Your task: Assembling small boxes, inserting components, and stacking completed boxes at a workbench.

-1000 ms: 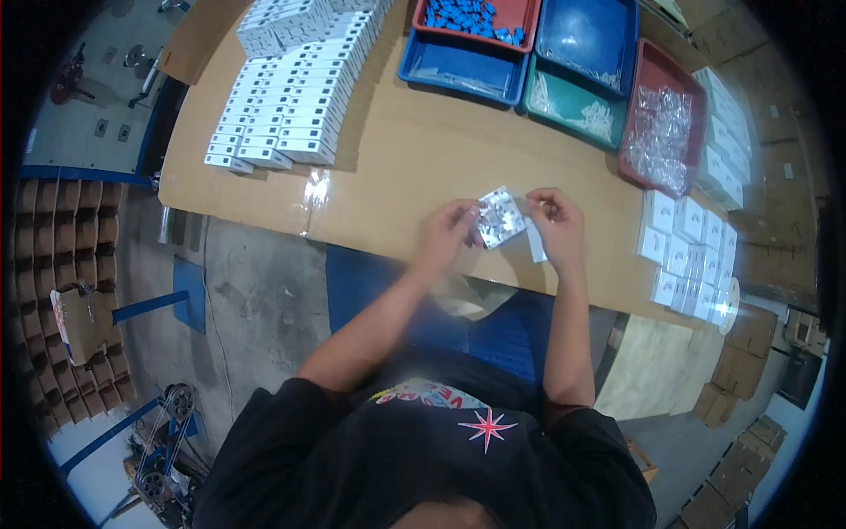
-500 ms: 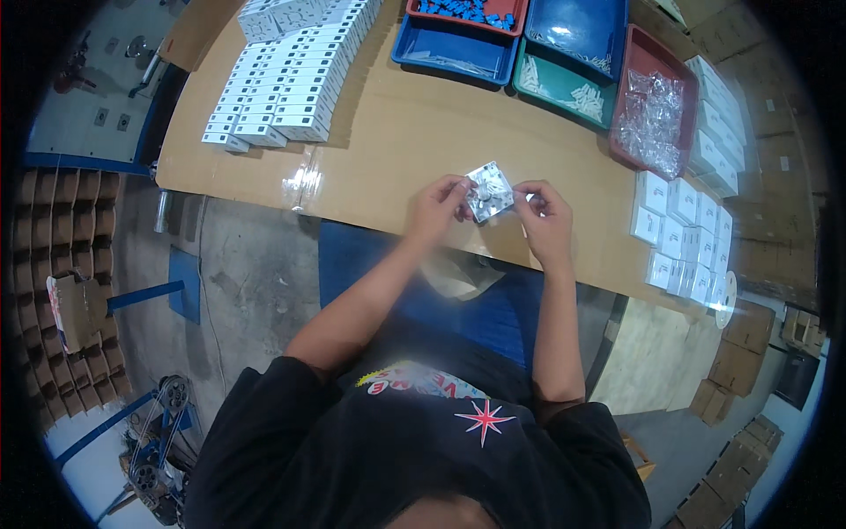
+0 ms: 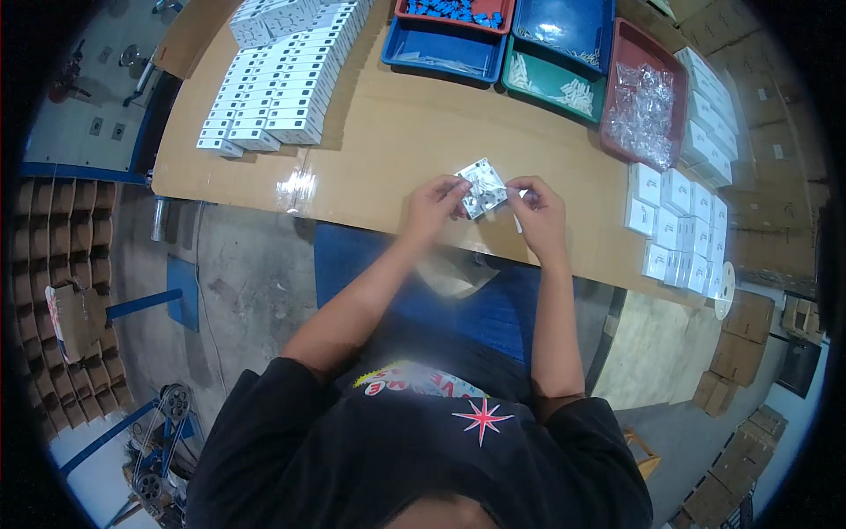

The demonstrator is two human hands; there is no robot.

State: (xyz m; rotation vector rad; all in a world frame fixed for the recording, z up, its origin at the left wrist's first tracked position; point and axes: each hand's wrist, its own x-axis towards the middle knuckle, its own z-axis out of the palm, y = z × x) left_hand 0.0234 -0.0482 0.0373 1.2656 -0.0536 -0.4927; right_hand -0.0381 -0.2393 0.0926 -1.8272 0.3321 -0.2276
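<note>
Just in from the table's front edge, my two hands hold up a small white square piece [image 3: 482,187] with dark marks on its face, tilted with one corner up. Its exact kind is too small to make out. The fingers of my left hand [image 3: 438,204] are closed on its left edge, thumb on the near face. At its right corner, my right hand [image 3: 539,212] pinches with thumb and forefinger, the other fingers curled. A narrow white strip [image 3: 518,224] shows just below the right fingertips; whether it belongs to the piece I cannot tell.
Rows of small white boxes [image 3: 282,97] stand at the far left of the table [image 3: 379,150]. Along the back are a blue tray [image 3: 441,60], a green tray [image 3: 551,99] with white plugs, and a red tray [image 3: 608,106] with clear bags. More white boxes [image 3: 674,229] sit at right.
The square piece has turned slightly between my hands. A white strip now shows below my right fingers. The whole view has shifted a little.
</note>
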